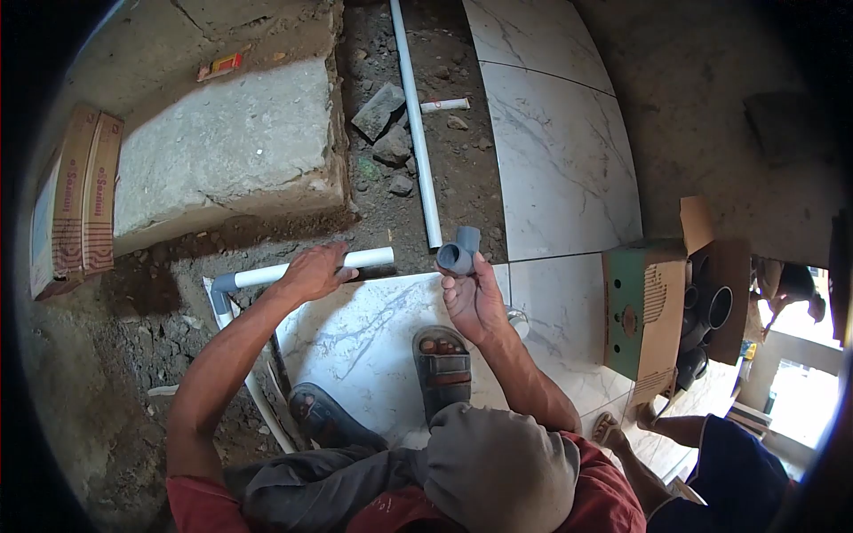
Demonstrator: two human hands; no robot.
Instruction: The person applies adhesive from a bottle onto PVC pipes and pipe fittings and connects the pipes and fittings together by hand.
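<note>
My left hand (315, 271) is closed over a short white PVC pipe (369, 258) lying crosswise along the tile edge. The pipe's far left end sits in a grey elbow (222, 286), and another white pipe (265, 409) runs from there toward my body. In my right hand (475, 302), fingers and thumb grip a grey pipe tee (457, 256), one round opening facing me. The tee is apart from the short pipe's free end. Just beyond it ends a long white pipe (414, 124) lying in the dirt trench.
Marbled floor tiles (560, 169) border the trench, where broken stones (380, 111) lie. A concrete step (231, 142) and tile boxes (80, 195) are left. At right, an open carton (644, 311) holds dark pipe fittings (711, 306); another person's legs (635, 462) are near it.
</note>
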